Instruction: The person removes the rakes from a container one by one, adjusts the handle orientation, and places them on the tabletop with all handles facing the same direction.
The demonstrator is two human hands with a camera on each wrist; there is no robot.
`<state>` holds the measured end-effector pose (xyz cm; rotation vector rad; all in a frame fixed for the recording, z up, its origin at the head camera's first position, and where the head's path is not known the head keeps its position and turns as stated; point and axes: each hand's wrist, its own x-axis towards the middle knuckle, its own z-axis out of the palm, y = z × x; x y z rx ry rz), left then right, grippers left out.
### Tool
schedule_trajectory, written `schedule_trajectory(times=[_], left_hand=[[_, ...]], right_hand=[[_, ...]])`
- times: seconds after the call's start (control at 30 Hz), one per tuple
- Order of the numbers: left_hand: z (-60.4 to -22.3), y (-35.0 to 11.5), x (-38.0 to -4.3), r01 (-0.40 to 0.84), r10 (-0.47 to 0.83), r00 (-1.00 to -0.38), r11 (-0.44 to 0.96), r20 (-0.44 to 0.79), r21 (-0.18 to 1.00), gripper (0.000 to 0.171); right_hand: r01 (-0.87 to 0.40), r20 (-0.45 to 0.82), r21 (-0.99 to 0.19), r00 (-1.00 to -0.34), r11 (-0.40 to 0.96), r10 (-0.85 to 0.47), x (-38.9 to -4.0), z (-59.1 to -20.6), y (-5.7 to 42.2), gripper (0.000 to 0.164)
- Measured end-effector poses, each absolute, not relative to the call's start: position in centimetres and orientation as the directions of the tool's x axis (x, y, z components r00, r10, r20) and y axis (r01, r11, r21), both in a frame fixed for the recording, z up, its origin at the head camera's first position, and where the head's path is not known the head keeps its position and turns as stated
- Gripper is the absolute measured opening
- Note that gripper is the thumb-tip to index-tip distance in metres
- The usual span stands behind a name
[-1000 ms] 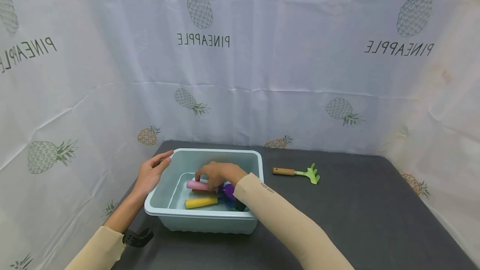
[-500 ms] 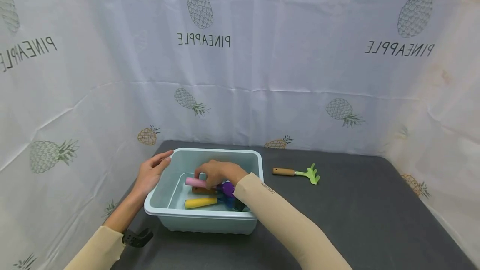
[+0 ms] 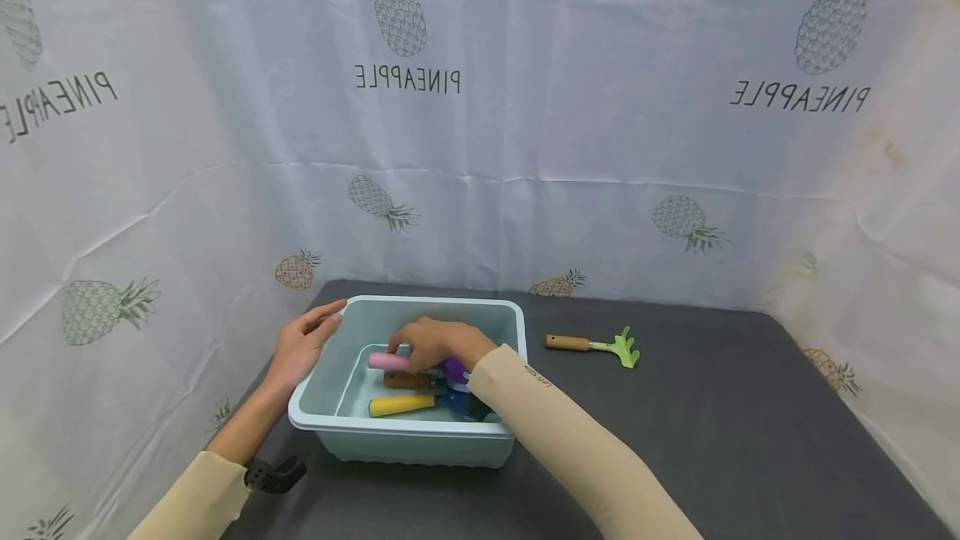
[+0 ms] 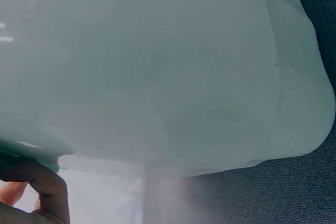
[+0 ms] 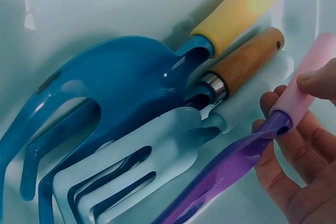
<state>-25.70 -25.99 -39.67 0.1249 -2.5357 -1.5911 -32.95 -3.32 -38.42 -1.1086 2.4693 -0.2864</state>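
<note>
A pale blue-green plastic basin [image 3: 405,426] stands on the dark table. My left hand [image 3: 302,347] grips its left rim, with bent fingers showing at the lower left of the left wrist view. Inside the basin my right hand [image 3: 435,343] pinches the pink handle of a purple hand trowel [image 5: 231,163] between thumb and fingers. Beside it lie a blue garden fork [image 5: 131,77] with a yellow handle [image 5: 244,11], a tool with a wooden handle [image 5: 249,61], and a pale blue fork [image 5: 142,156]. The blue fork partly hides the wooden-handled tool's head.
Right of the basin, a green hand rake [image 3: 621,348] with a wooden handle lies on the table [image 3: 712,423]. A pineapple-print curtain [image 3: 525,123] hangs behind and along the sides. A black wristband [image 3: 276,476] is on the left wrist.
The trowel's pink handle has shifted slightly left in my right hand, and more of the wooden handle below it shows. My left hand stays on the rim.
</note>
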Motion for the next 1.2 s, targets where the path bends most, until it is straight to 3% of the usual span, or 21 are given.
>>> schedule_trajectory(times=[0.57, 1.2], left_hand=[[-39.7, -25.7, -25.3, -0.005, -0.154, -0.986, 0.411, 0.064, 0.911, 0.052], [-39.2, -25.8, -25.4, 0.027, -0.155, -0.982, 0.436, 0.105, 0.899, 0.052]], right_hand=[[-0.709, -0.254, -0.363, -0.549, 0.605, -0.796, -32.6, -37.0, -3.0, 0.046], [-0.785, -0.166, -0.288, -0.522, 0.548, -0.836, -31.2, -31.9, -1.9, 0.049]])
